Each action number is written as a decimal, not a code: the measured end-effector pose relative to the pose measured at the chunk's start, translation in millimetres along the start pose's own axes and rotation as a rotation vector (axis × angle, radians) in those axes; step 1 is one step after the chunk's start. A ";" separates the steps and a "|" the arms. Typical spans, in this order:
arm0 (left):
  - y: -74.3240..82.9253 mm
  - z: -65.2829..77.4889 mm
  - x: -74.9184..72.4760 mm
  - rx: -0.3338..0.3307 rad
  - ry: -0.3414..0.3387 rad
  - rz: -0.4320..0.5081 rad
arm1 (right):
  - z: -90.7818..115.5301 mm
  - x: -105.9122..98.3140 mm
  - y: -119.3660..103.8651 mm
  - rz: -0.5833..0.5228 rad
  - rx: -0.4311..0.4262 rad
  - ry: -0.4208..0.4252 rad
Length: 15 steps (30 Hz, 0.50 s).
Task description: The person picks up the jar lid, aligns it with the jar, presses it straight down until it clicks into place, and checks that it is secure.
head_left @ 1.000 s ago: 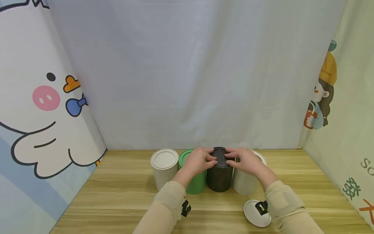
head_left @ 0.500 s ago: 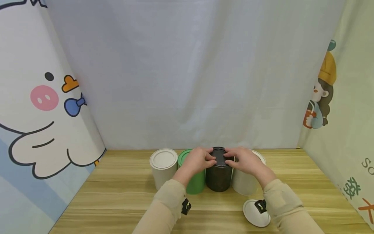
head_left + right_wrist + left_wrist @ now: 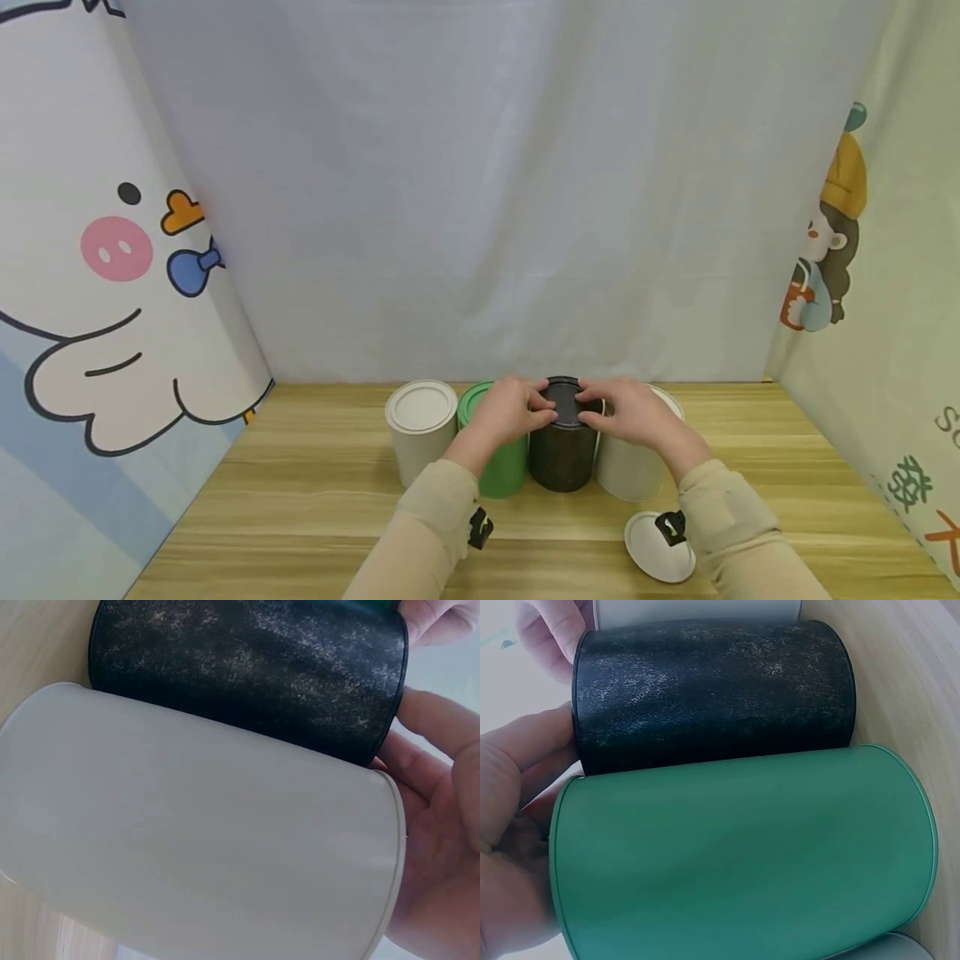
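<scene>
While the black can stood upright on the far part of the worktop, between a green can on its left and a pale can on its right, the left hand and the right hand sat at either side of its black lid. Fingers were bent, tips at or over the rim, only a narrow gap between the two hands. Honestly couldn't tell whether they were pinching the edge or just leaning on it.

As for handling, the can looked stiff-walled, probably tin or hard plastic, and likely light unless it was full (no way to see inside). Its mottled side had a bit of sheen, so a bare palm might've slipped. The lid's raised rim seemed the best bite, fingertips on opposite sides. Didn't look fragile, though a thin lid could've bent if pried from one side only.

Compared with half a second earlier, basically nothing changed: same hand placement, cans hadn't budged, loose white lid still lying near right. Only the head view had drifted a touch.
</scene>
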State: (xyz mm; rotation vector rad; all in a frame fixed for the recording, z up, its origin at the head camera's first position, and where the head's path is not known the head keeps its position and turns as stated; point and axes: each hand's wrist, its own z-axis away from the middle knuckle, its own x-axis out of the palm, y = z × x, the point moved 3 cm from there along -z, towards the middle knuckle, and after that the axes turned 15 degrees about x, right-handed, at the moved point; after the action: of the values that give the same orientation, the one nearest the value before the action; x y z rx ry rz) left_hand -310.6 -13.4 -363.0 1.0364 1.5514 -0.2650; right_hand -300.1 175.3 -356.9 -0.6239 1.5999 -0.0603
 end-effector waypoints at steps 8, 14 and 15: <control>0.7 0.0 -0.6 0.004 0.012 -0.003 | -0.6 -0.2 2.2 0.007 -0.009 -0.005; 0.4 0.7 0.0 0.004 0.023 -0.010 | -0.9 0.3 2.6 0.028 -0.005 0.004; 0.5 0.9 -0.1 0.005 0.024 -0.011 | -0.9 0.2 2.4 0.031 -0.005 0.005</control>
State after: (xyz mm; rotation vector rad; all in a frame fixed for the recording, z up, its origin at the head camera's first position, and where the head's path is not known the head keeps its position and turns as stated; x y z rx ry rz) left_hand -309.6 -13.8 -363.0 1.0392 1.5793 -0.2650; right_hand -301.8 176.9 -357.9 -0.6034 1.6142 -0.0351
